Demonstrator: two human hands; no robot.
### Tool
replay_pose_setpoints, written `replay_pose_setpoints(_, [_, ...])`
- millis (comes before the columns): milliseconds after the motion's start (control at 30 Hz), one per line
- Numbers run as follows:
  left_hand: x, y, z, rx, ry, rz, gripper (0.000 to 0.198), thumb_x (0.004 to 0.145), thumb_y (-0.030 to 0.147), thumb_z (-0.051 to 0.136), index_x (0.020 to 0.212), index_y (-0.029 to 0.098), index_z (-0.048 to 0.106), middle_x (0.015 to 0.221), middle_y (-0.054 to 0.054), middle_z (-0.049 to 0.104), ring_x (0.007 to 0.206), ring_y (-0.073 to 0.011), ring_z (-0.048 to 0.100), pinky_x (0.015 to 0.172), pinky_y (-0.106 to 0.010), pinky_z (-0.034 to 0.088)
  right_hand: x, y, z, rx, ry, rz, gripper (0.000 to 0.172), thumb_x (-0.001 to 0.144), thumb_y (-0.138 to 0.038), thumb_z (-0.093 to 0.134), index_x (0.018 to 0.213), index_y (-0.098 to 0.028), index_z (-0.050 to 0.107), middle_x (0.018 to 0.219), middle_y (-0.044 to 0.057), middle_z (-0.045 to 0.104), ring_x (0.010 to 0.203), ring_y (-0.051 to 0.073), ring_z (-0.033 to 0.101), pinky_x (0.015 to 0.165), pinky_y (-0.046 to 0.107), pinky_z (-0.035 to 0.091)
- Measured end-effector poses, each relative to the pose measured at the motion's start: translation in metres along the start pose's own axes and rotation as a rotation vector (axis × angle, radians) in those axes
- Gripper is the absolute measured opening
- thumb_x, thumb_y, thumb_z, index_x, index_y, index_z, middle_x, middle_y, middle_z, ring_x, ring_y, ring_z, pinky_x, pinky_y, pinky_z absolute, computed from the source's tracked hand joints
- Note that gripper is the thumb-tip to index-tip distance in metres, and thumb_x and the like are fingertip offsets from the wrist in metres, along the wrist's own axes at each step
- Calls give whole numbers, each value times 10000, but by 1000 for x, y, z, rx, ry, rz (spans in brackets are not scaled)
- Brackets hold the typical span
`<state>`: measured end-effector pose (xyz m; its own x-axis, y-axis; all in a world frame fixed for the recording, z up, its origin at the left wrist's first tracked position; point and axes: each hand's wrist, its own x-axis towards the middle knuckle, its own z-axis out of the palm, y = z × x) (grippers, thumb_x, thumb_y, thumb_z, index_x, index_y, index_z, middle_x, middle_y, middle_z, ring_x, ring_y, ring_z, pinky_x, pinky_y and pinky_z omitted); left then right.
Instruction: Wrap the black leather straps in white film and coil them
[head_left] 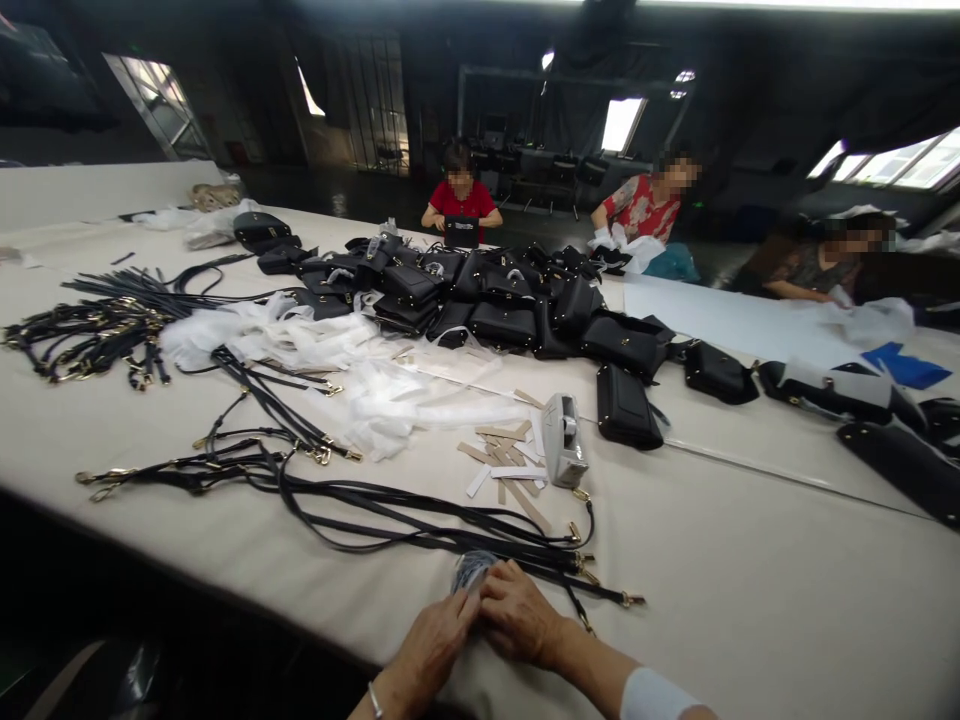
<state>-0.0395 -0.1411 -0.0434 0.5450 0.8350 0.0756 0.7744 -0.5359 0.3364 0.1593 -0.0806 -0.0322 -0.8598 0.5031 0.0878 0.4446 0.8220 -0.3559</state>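
Observation:
My left hand point(433, 640) and my right hand point(520, 614) meet at the near edge of the table, fingers pinched together on a small crinkled clear wrapper point(471, 570). What lies inside the wrapper is hidden. Just beyond my fingers run several black bag straps point(420, 520) with gold clasps point(632, 600). A grey tape dispenser point(563, 440) stands a little farther out, beside several tan paper strips point(504, 455).
A heap of black handbags point(480, 300) fills the table's middle, with white tissue paper point(315, 350) in front and more straps point(97, 330) at left. Single bags point(626, 405) lie to the right. Three people sit along the far side. The cream table point(750, 560) extends right.

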Motion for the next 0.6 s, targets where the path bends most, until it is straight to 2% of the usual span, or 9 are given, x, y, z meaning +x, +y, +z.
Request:
replay_pose_setpoints(100, [-2,-1,9,-6,5,-89,395,796,-22,467,1090,214,585,944,-51,711,757,-186,701,658,-238,543,4,-1,2,34,-8,60,263,725,-339,714,940,-231,609,989,3,667,929,223,531,801,365,377])
replay_pose_setpoints(167, [-5,-1,15,-45,24,-132,375,756,-3,519,1044,226,595,951,-44,710,772,-199,708,667,-245,557,8,-5,7,53,-16,111,274,713,-350,712,935,-225,609,984,19,664,920,234,527,807,377,381])
replay_pose_setpoints(233, [-8,-2,19,-104,103,-124,336,745,43,587,1030,223,598,966,-52,707,797,-220,705,685,-270,572,10,-9,11,70,-28,156,232,718,-347,706,888,-219,613,949,32,663,904,244,528,806,389,387])
replay_pose_setpoints(300, [-11,-3,21,-146,197,-80,272,798,98,607,1040,220,598,946,-57,706,798,-221,695,689,-280,574,12,-12,10,90,-44,186,195,723,-330,710,847,-210,620,923,43,667,897,250,538,803,393,396])
replay_pose_setpoints(367, [-12,-4,20,-143,254,-33,177,889,136,546,1035,221,599,878,-49,700,746,-200,680,654,-264,560,15,-10,3,125,-70,176,190,714,-336,740,815,-213,637,902,30,679,890,240,558,797,370,410])
replay_pose_setpoints(433, [-11,-5,19,-133,263,-12,155,952,158,463,984,221,602,817,-39,685,698,-180,662,620,-242,536,20,0,-12,165,-102,145,167,720,-346,765,764,-228,655,829,-13,688,831,192,584,767,304,429])
replay_pose_setpoints(500, [-8,-6,19,-111,287,6,225,985,167,388,923,218,598,770,-34,669,651,-165,643,584,-227,512,30,19,-31,176,-109,157,111,797,-324,724,751,-238,671,770,-40,685,764,142,597,728,239,441])
replay_pose_setpoints(600, [-5,-8,23,-57,360,39,338,1005,166,292,850,218,587,684,-24,636,558,-146,603,516,-215,467,50,63,-60,93,-45,308,155,937,-227,550,861,-200,682,859,29,695,828,163,616,768,257,460])
